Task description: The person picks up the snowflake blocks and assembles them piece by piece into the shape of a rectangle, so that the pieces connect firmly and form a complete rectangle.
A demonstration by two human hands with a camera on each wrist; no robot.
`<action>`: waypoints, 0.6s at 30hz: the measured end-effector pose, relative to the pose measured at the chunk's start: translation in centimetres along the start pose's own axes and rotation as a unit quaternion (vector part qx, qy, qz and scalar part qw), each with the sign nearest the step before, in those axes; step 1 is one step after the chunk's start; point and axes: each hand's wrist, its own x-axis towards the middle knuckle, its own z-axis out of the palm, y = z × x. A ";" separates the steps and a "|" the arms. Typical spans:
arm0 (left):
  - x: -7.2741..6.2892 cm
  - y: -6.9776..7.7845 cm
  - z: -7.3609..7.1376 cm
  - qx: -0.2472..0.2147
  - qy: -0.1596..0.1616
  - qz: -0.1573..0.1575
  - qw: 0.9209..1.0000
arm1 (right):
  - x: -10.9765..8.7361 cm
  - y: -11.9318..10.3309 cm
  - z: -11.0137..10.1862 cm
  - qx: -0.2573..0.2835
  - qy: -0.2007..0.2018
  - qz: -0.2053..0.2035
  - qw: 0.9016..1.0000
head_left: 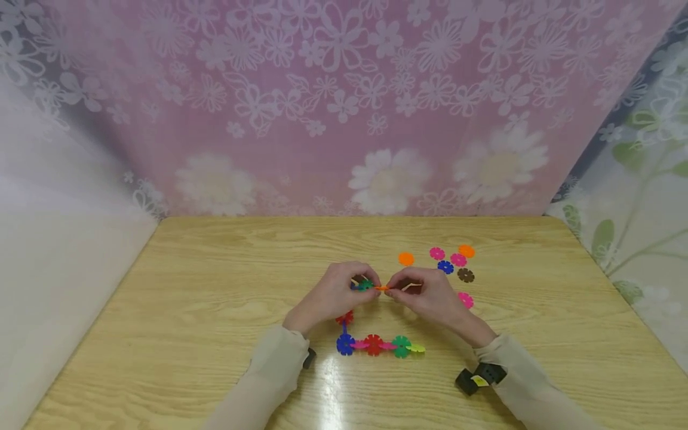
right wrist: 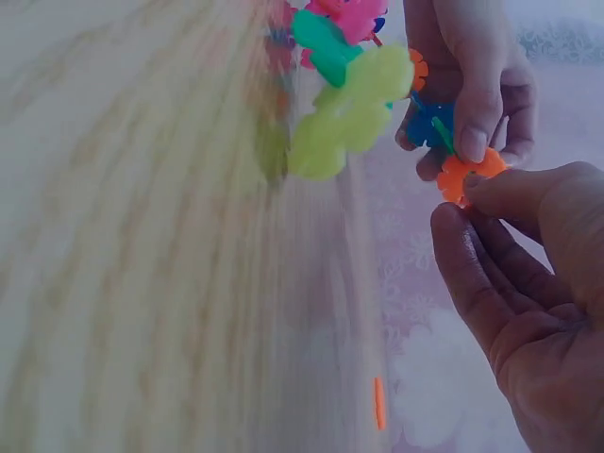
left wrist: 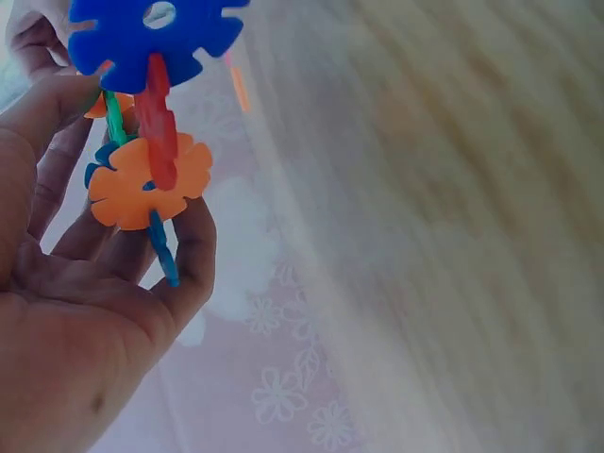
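Notched plastic discs are slotted together into a bent chain. Its lower row on the table runs from a blue disc (head_left: 346,344) through a red disc (head_left: 373,345) and a green disc (head_left: 401,346) to a yellow-green disc (right wrist: 316,142). Along the left side it climbs past another red disc (head_left: 344,318) to my left hand (head_left: 330,297). There my left thumb and fingers pinch the far green disc (head_left: 366,285). My right hand (head_left: 434,298) pinches an orange disc (right wrist: 455,184) between thumb and index finger, right at the green disc's edge. Another orange disc (left wrist: 123,193) of the chain lies by my left fingers.
Loose discs lie on the wooden table (head_left: 188,310) beyond and beside my right hand: an orange disc (head_left: 406,259), a blue disc (head_left: 445,267), a brown disc (head_left: 466,275) and several others, mostly pink. A flowered pink curtain (head_left: 301,137) hangs behind the table's far edge.
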 end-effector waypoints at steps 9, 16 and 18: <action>0.0 -0.4 0.0 0.007 0.011 -0.012 1.000 | -1.1 1.4 -3.7 -0.099 0.003 0.001 0.995; -0.1 -0.4 -0.2 0.010 0.010 -0.021 1.000 | -3.1 2.8 -8.1 -0.214 -0.043 0.039 0.975; -0.1 -0.3 -0.2 0.012 0.011 -0.023 1.000 | -3.6 3.1 -9.1 -0.229 -0.054 0.054 0.970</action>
